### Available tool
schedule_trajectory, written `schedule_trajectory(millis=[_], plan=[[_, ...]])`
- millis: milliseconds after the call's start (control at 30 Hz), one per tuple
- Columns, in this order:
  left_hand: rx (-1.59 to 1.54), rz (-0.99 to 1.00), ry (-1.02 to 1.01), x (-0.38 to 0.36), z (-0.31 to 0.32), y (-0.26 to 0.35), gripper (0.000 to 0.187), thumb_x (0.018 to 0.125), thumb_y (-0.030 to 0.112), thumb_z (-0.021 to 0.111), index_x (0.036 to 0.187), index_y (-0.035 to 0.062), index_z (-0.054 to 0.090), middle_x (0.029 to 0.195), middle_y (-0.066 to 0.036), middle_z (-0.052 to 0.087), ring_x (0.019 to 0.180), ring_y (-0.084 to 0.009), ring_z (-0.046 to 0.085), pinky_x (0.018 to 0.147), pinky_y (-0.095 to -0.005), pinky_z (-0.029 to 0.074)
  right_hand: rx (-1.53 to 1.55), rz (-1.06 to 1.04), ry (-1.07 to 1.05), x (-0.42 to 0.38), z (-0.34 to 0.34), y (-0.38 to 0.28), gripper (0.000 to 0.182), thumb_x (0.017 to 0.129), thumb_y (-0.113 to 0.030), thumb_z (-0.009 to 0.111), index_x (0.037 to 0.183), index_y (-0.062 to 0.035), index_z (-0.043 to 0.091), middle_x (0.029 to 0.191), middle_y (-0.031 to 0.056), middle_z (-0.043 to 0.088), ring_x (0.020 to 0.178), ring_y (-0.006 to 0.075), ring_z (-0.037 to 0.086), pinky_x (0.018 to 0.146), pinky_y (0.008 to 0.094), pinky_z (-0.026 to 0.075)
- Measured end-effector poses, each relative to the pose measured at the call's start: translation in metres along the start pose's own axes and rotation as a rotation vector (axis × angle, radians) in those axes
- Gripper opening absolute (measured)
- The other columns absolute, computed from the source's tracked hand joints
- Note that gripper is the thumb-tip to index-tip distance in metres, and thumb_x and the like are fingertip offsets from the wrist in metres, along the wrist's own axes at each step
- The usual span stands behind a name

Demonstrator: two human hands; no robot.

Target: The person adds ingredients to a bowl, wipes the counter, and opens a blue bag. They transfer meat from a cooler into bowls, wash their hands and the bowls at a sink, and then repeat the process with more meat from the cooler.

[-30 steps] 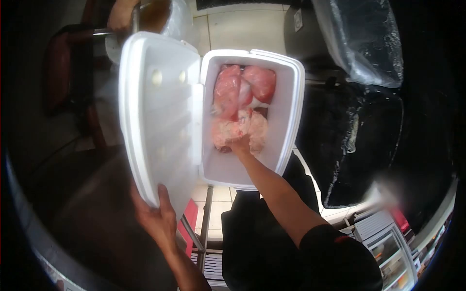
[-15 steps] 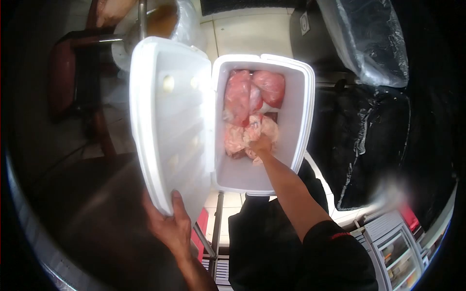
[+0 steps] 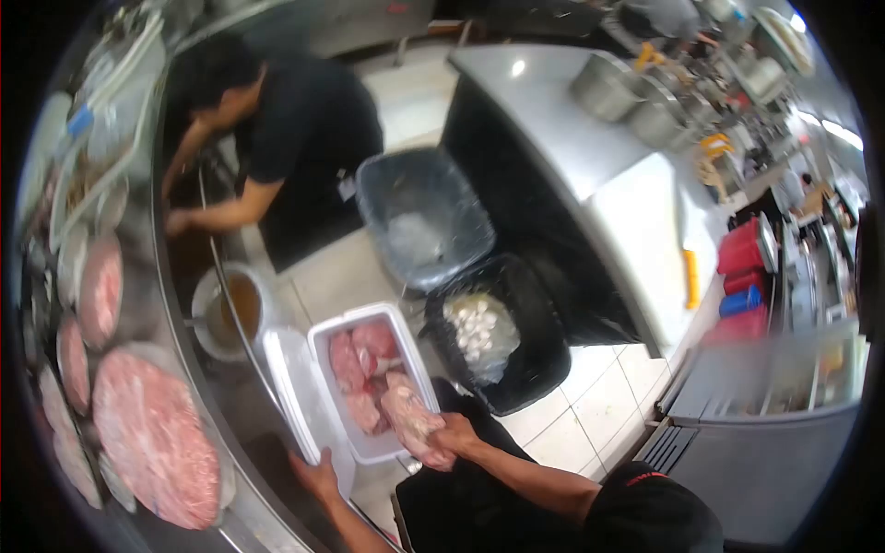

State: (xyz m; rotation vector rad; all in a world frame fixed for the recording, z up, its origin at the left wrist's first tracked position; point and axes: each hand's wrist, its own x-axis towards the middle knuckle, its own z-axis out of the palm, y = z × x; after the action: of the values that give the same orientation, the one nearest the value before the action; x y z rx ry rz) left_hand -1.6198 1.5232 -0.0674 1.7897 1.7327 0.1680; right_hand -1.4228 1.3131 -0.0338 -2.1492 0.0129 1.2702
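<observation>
Head view: red lettering on the black sleeve point(image 3: 636, 502) of the right arm is too small to read, and no brand on the cooler point(image 3: 421, 354) can be made out. The right hand point(image 3: 455, 435) is closed around the lower end of a meat piece point(image 3: 410, 417), which slants up and away from it, over the cooler's near end. The left hand point(image 3: 318, 476) holds the near edge of the open lid point(image 3: 297, 382), well apart from that piece.

The piece is pale pink, long and lumpy; smooth, redder meat chunks point(image 3: 347, 361) lie inside the white, box-shaped cooler. Just beside it stands a black basket point(image 3: 544, 346) with a clear plastic bag of rounded white pieces point(image 3: 479, 334). Beyond is a grey bin point(image 3: 376, 198) with a clear liner. A bucket point(image 3: 260, 323) holds brown liquid, near a bent-over person point(image 3: 304, 129) in black.
</observation>
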Motion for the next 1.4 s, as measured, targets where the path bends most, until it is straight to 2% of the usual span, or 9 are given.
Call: schedule_trajectory(millis=[100,233,467,600,667,767,867,933,1400], plan=[[0.023,-0.008,0.064,-0.004,0.007,-0.004,0.086,0.063,0.012,0.078,0.135,-0.0024,0.034,0.134,-0.027,0.041,0.126,-0.0379,0.038,0.108,-0.0404,0.026,0.055,-0.121,0.060,-0.069,-0.068,-0.029,0.046,0.059,-0.025,0.062,0.099,-0.0028,0.066,0.096,0.0189,0.066,0.093,0.0313,0.064,0.084,0.0344,0.048],[0.092,0.119,0.103,-0.023,0.012,0.010,0.090,0.060,0.015,0.079,0.135,-0.0042,0.033,0.134,-0.028,0.040,0.126,-0.0393,0.037,0.109,-0.0405,0.025,0.469,-0.217,0.124,-0.133,-0.155,-0.032,0.038,0.061,-0.009,0.062,0.097,0.0016,0.067,0.089,0.0085,0.067,0.082,0.0146,0.063,0.075,0.0291,0.049],[-0.122,0.298,0.110,-0.068,0.029,0.105,0.082,0.066,0.017,0.075,0.133,-0.0067,0.034,0.131,-0.031,0.040,0.125,-0.0407,0.037,0.106,-0.0425,0.029,0.855,-0.249,0.367,-0.224,-0.298,-0.017,0.015,0.056,0.009,0.055,0.069,0.0034,0.061,0.065,0.0037,0.058,0.054,0.0113,0.053,0.046,0.0261,0.040],[-0.477,0.584,-0.123,-0.118,0.077,0.260,0.063,0.077,0.021,0.070,0.127,-0.0076,0.044,0.127,-0.027,0.047,0.114,-0.0348,0.050,0.099,-0.0391,0.038,1.141,-0.350,0.483,-0.245,-0.376,0.012,0.025,0.051,0.011,0.050,0.072,0.0071,0.061,0.065,0.0075,0.059,0.055,0.0160,0.058,0.050,0.0279,0.046],[-0.542,0.712,-0.329,-0.175,0.089,0.362,0.057,0.082,0.013,0.067,0.130,-0.0016,0.041,0.119,-0.019,0.053,0.101,-0.0218,0.055,0.084,-0.0305,0.046,1.218,-0.358,0.518,-0.247,-0.415,0.026,0.026,0.050,0.010,0.049,0.073,0.0074,0.061,0.065,0.0084,0.059,0.056,0.0165,0.058,0.052,0.0280,0.047],[-0.438,0.951,-0.434,-0.273,0.117,0.493,0.022,0.078,0.019,0.071,0.081,-0.0007,0.063,0.065,-0.007,0.063,0.060,-0.0127,0.058,0.059,-0.0261,0.048,1.375,-0.420,0.616,-0.237,-0.473,0.060,0.032,0.054,0.012,0.047,0.084,0.0106,0.057,0.071,0.0095,0.056,0.057,0.0169,0.055,0.051,0.0265,0.046],[0.216,1.175,-0.647,-0.367,0.164,0.541,0.050,0.070,0.051,0.070,0.072,0.0014,0.065,0.069,-0.018,0.065,0.061,-0.0325,0.064,0.060,-0.0378,0.051,1.367,-0.398,0.775,-0.240,-0.517,0.084,0.035,0.055,0.009,0.045,0.088,0.0112,0.056,0.073,0.0090,0.056,0.058,0.0161,0.054,0.053,0.0255,0.046],[0.475,1.214,-0.690,-0.419,0.185,0.549,0.053,0.071,0.050,0.067,0.074,-0.0028,0.063,0.071,-0.022,0.064,0.066,-0.0378,0.064,0.063,-0.0432,0.051,1.427,-0.368,0.838,-0.239,-0.541,0.109,0.035,0.055,0.009,0.045,0.089,0.0112,0.056,0.073,0.0087,0.056,0.058,0.0157,0.054,0.052,0.0252,0.045],[0.166,1.197,-0.835,-0.516,0.343,0.654,0.043,0.070,0.035,0.065,0.081,-0.0065,0.059,0.071,-0.027,0.062,0.069,-0.0395,0.063,0.065,-0.0448,0.052,1.587,-0.309,1.056,-0.231,-0.600,0.222,0.008,0.053,0.003,0.043,0.056,-0.0001,0.049,0.057,0.0050,0.051,0.047,0.0136,0.048,0.046,0.0251,0.039]])
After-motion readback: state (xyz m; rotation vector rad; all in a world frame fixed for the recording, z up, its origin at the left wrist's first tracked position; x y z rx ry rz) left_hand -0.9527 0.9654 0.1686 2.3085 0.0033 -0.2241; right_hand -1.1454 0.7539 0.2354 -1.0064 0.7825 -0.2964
